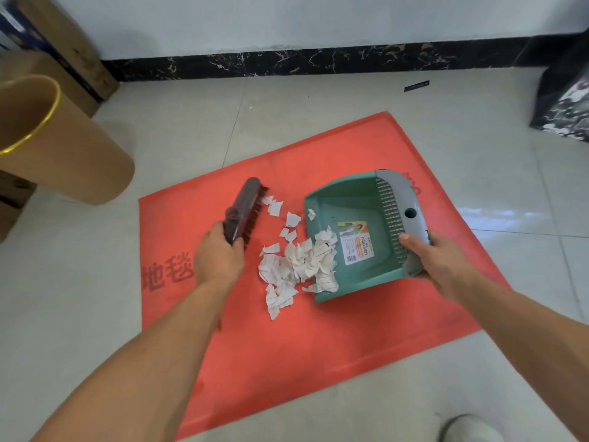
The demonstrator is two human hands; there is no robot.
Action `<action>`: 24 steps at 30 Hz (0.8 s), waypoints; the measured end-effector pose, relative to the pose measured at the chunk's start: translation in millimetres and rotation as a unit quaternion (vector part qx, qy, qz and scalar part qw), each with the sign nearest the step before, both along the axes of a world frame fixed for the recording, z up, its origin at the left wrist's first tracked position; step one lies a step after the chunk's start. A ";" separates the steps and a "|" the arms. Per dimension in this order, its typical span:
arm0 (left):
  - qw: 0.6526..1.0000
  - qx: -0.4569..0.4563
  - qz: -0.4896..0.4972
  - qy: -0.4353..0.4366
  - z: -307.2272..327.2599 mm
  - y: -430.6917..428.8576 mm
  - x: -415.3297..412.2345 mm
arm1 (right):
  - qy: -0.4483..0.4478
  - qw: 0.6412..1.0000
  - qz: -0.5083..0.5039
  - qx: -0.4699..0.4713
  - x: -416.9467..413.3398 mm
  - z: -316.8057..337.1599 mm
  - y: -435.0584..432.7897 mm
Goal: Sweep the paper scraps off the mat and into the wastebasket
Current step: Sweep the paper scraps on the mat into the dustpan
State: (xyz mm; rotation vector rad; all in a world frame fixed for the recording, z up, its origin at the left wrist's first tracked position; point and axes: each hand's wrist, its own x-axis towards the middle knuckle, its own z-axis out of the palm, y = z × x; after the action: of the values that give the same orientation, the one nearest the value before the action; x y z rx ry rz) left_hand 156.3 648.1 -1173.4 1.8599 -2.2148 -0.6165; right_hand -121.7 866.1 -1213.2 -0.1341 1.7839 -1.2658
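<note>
A red mat [287,346] lies on the tiled floor. Torn white paper scraps [287,266] are heaped in its middle, and some lie over the lip and inside the green dustpan [353,202]. My right hand [436,260] grips the dustpan's grey back edge, thumb over the rim. My left hand [220,256] holds a dark red brush [243,208], bristles facing the scraps, just left of the pile. The brown wastebasket [63,148] with a gold rim stands off the mat at the far left.
Cardboard boxes [63,52] stand behind the wastebasket against the wall. A black marbled box [567,103] sits at the far right. A small dark strip [416,86] lies on the floor near the black skirting. A shoe tip [468,429] shows at the bottom right.
</note>
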 end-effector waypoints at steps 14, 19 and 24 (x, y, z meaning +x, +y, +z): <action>0.987 0.003 -0.160 0.005 -17.1 12.1 -22.3 | -0.006 1.000 -0.026 0.007 3.4 -12.8 -1.0; 0.996 -0.036 -0.076 0.008 -17.2 -9.3 -11.8 | -0.005 1.000 -0.022 0.004 4.2 -15.0 -1.0; 0.997 0.041 -0.032 -0.060 -24.5 -20.1 -12.5 | 0.001 1.000 -0.011 0.002 7.0 -12.9 -0.7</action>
State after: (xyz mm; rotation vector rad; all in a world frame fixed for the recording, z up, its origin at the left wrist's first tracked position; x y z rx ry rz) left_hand 143.9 628.0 -1197.9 1.9187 -2.3683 -0.6296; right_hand -114.7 865.4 -1226.1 -0.1133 1.7938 -1.2773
